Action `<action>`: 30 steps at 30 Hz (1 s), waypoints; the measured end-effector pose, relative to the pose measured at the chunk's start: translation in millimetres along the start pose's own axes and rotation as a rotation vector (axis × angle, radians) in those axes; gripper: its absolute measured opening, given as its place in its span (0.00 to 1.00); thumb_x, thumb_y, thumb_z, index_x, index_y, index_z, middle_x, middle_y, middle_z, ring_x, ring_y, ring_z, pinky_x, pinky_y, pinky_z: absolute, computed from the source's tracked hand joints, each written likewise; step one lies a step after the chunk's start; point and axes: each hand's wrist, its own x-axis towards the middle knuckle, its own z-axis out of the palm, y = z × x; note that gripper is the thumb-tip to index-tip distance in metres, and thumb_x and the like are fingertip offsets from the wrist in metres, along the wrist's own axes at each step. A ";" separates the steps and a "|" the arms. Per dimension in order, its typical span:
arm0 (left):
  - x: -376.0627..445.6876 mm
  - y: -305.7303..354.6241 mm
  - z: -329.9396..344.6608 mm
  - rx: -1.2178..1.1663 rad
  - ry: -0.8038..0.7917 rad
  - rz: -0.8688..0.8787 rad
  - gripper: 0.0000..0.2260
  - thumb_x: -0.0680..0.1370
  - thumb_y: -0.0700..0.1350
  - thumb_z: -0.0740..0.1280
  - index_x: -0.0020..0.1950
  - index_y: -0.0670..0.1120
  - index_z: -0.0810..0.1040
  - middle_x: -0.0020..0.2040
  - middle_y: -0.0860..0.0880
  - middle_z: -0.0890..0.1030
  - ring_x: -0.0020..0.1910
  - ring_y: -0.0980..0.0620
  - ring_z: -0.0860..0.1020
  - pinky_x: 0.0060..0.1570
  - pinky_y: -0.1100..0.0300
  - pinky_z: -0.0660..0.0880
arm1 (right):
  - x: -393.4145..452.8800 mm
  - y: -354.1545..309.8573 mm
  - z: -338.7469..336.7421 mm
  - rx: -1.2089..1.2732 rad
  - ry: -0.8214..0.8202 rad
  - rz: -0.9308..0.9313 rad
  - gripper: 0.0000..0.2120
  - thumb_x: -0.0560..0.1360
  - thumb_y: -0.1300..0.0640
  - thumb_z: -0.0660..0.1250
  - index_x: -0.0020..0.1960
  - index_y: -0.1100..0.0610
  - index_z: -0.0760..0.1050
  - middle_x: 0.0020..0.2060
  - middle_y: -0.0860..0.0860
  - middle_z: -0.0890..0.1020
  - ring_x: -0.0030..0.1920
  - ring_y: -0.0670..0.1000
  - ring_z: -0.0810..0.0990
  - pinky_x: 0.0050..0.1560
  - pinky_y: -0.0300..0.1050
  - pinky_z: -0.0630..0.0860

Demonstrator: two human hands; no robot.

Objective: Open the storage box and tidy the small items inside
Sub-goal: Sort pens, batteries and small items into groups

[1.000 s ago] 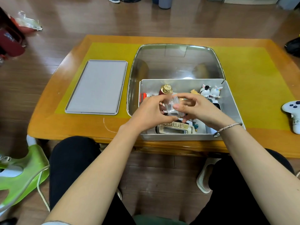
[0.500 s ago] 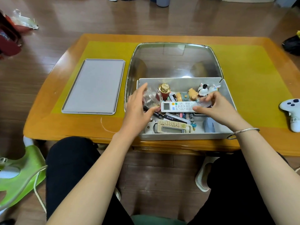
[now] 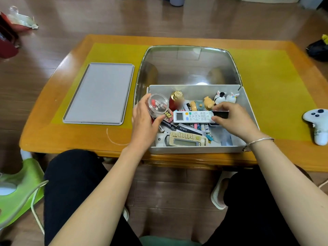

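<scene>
Head view: the storage box (image 3: 246, 103) is seen standing open at the near edge of the table (image 3: 53, 137), with its grey lid (image 3: 99, 93) set flat well to the left on the yellow mat (image 3: 269, 89). A small clear jar (image 3: 158, 104) is gripped by the left hand (image 3: 143, 121), fingers and thumb curled round it, over the box's left end. The right end of a white remote (image 3: 192, 116) is pinched by the right hand (image 3: 234, 119); a dark flat item seems to be caught in the same hold, but what it is cannot be told. The remote lies across a loose heap of pens and cards, with a second, cream remote (image 3: 186, 141) against the near wall, a gold-capped red bottle (image 3: 175, 102) and small figurines (image 3: 225, 97) along the far wall. The tidying is judged to be under way but far from finished. Several risks are noted. The remote is held at one end only, so it could tip and drag pens out of the heap if lifted. The bottle could be knocked over by the jar just beside it. The box sits at the table's edge and could be pushed off by a firm pull toward the body.
</scene>
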 end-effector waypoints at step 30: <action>-3.7 -13.9 0.2 -0.154 0.112 -0.057 0.32 0.75 0.40 0.71 0.72 0.48 0.55 0.70 0.46 0.65 0.59 0.62 0.67 0.45 0.81 0.68 | 8.6 -4.2 4.4 -0.298 0.180 -0.118 0.09 0.69 0.55 0.74 0.49 0.53 0.80 0.43 0.49 0.77 0.50 0.55 0.75 0.51 0.49 0.68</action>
